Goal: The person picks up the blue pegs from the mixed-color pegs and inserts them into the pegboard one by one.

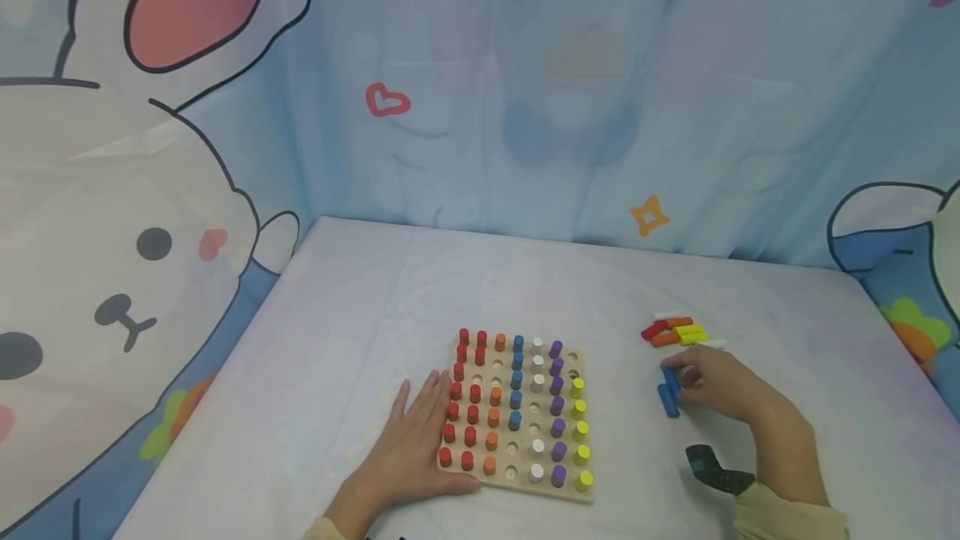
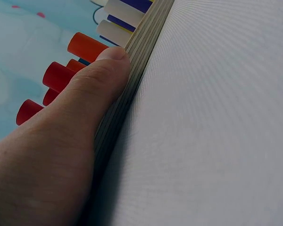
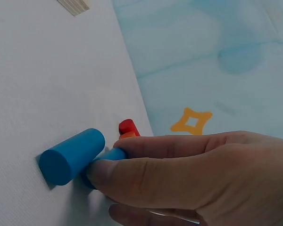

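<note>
A square wooden pegboard [image 1: 523, 461] carries columns of red, orange, blue, white, purple and yellow pegs, with several bare holes among them. My left hand [image 1: 415, 448] lies along its left side, fingers straight against that edge. In the left wrist view the thumb [image 2: 96, 77] rests at the board's front edge, close to an orange peg [image 2: 87, 45]. To the right of the board, my right hand [image 1: 720, 382] pinches a blue peg [image 3: 114, 154] between thumb and forefinger, low over the tabletop. Right beside it another blue peg [image 1: 667, 401] lies on its side.
Beyond the right hand lies a loose pile of red, orange, yellow and white pegs [image 1: 678, 330]. A white cloth [image 1: 390, 298] covers the table. Behind it hangs a blue printed curtain [image 1: 465, 165]. A dark device [image 1: 716, 471] is strapped at the right wrist.
</note>
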`<state>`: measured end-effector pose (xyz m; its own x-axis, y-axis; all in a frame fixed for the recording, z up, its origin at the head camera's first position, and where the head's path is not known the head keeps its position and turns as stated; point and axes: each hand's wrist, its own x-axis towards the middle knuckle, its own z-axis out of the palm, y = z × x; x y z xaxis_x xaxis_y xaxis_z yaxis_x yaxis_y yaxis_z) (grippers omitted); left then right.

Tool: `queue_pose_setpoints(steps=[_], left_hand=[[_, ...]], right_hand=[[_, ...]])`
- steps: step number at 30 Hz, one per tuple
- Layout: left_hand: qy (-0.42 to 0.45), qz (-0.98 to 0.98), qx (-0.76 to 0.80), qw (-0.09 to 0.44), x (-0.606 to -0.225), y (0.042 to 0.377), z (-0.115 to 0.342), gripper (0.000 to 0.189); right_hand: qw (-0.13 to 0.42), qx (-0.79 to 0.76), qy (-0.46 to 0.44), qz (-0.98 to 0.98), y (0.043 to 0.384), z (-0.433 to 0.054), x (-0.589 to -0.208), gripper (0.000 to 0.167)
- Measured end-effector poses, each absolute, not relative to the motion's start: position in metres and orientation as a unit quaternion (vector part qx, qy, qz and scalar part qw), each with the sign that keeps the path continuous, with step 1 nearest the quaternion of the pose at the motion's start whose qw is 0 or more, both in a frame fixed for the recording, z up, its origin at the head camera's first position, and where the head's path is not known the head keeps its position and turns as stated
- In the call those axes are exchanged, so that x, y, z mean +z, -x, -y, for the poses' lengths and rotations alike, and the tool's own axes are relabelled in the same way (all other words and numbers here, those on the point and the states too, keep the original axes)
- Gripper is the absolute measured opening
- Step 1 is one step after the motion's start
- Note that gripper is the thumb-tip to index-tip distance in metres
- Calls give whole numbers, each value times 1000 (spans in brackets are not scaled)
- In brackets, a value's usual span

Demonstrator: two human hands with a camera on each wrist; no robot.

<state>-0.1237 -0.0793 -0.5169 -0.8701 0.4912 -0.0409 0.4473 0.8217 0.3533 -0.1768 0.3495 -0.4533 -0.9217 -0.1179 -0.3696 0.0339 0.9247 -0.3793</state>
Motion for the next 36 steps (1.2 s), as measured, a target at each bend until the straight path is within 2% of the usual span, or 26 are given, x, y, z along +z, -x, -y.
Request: queue_pose_setpoints(steps=[7, 21, 36], left_hand=[[-248, -950, 178, 60, -518, 124, 79, 129], [-248, -952, 169, 60, -519, 124, 80, 129], [-246, -951, 175, 70, -517, 124, 80, 128]], right_hand=[[167, -178, 47, -969, 179, -345, -458, 46], [122, -167, 28, -978, 185, -333, -465, 48], [111, -172, 25, -979, 185, -331, -464, 53]])
